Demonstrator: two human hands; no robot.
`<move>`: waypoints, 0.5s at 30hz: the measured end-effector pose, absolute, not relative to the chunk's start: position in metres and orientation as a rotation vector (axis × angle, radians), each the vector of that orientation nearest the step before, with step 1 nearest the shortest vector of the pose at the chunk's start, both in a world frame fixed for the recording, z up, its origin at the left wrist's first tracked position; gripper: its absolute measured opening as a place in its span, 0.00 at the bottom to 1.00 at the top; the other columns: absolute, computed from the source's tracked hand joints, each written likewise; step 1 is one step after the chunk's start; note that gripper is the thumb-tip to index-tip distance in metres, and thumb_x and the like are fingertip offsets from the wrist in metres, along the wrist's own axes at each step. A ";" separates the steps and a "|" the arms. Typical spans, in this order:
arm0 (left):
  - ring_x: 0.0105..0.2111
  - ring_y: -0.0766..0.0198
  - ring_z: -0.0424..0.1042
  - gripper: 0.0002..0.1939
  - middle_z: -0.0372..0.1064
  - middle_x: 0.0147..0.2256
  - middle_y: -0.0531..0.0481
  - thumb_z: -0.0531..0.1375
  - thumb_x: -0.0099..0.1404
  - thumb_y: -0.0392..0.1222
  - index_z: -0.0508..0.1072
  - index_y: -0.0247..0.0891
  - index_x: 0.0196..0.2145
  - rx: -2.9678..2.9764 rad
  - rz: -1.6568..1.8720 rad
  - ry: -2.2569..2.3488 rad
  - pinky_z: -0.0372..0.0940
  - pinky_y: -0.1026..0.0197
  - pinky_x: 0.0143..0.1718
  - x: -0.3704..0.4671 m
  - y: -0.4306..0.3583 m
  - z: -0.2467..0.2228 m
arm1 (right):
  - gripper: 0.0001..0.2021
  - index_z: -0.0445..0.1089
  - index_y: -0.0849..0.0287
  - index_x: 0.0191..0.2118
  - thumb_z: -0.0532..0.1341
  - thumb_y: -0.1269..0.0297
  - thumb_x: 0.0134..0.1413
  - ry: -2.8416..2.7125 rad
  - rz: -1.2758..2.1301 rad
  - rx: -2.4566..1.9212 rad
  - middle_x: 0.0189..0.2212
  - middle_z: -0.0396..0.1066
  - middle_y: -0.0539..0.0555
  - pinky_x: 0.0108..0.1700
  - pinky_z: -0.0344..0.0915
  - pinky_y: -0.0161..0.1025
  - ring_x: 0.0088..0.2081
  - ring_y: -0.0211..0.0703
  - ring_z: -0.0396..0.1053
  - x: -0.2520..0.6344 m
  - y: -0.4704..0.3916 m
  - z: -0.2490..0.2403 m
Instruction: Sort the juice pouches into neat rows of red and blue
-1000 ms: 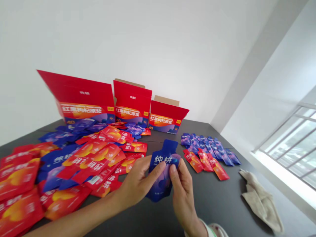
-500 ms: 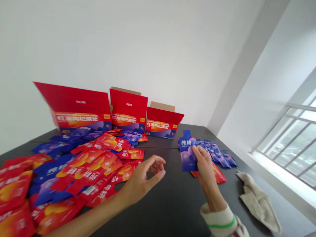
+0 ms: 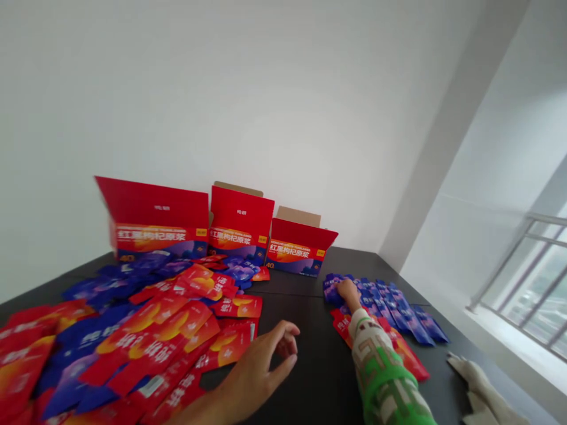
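Note:
My right hand (image 3: pixel 349 294) reaches out to the far right part of the table, its fingers closed on a blue pouch (image 3: pixel 331 289) at the left end of a row of blue pouches (image 3: pixel 384 302). The fingertips are partly hidden from me. Red pouches (image 3: pixel 405 353) lie in front of that row, partly under my sleeve. My left hand (image 3: pixel 261 372) hovers over the table beside the big heap, thumb and fingers curved apart with nothing between them. Nearest to it are red pouches (image 3: pixel 155 339) piled over blue pouches (image 3: pixel 73 366).
Three red cartons with raised lids, a left one (image 3: pixel 159 236), a middle one (image 3: pixel 241 227) and a right one (image 3: pixel 296 251), stand along the back of the dark table (image 3: pixel 305 348). A beige cloth (image 3: pixel 481 392) lies at the right edge, near a railed window (image 3: pixel 535 265).
My right hand has carried the blue pouch from in front of me forward and down to the row's left end. My left hand stays curved and empty. The view has tilted up slightly.

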State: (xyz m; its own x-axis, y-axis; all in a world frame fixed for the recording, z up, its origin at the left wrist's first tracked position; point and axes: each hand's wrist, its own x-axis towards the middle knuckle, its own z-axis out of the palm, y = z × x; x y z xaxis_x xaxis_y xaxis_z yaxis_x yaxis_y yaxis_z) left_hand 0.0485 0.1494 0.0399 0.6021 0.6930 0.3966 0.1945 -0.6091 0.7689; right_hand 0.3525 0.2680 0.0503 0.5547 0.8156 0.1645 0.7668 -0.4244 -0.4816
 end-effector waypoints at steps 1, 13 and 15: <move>0.38 0.63 0.74 0.12 0.72 0.37 0.53 0.56 0.65 0.38 0.65 0.44 0.47 2.133 0.912 0.694 0.68 0.62 0.43 0.048 0.149 0.040 | 0.17 0.67 0.59 0.53 0.60 0.58 0.62 -1.265 0.125 -2.346 0.51 0.68 0.57 0.48 0.70 0.49 0.48 0.47 0.70 0.353 0.273 0.045; 0.40 0.62 0.73 0.13 0.72 0.39 0.50 0.55 0.66 0.34 0.63 0.40 0.48 2.181 0.930 0.704 0.66 0.60 0.45 0.046 0.143 0.049 | 0.27 0.58 0.53 0.65 0.50 0.49 0.64 -1.797 -0.021 -2.390 0.68 0.48 0.60 0.64 0.43 0.59 0.68 0.59 0.43 0.316 0.275 -0.021; 0.40 0.62 0.73 0.14 0.73 0.39 0.50 0.55 0.66 0.34 0.62 0.40 0.49 2.213 0.915 0.679 0.67 0.60 0.45 0.046 0.140 0.051 | 0.28 0.54 0.53 0.67 0.47 0.50 0.65 -1.839 -0.007 -2.385 0.69 0.44 0.61 0.63 0.40 0.63 0.69 0.59 0.41 0.319 0.271 -0.028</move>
State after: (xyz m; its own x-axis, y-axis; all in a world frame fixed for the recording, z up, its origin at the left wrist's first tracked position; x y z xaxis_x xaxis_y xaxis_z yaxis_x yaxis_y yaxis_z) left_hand 0.0460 0.1402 0.0506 0.6239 0.6583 0.4213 0.2117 -0.6612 0.7197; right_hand 0.3190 0.2708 -0.0280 0.2575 0.9628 0.0824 0.9633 -0.2491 -0.0996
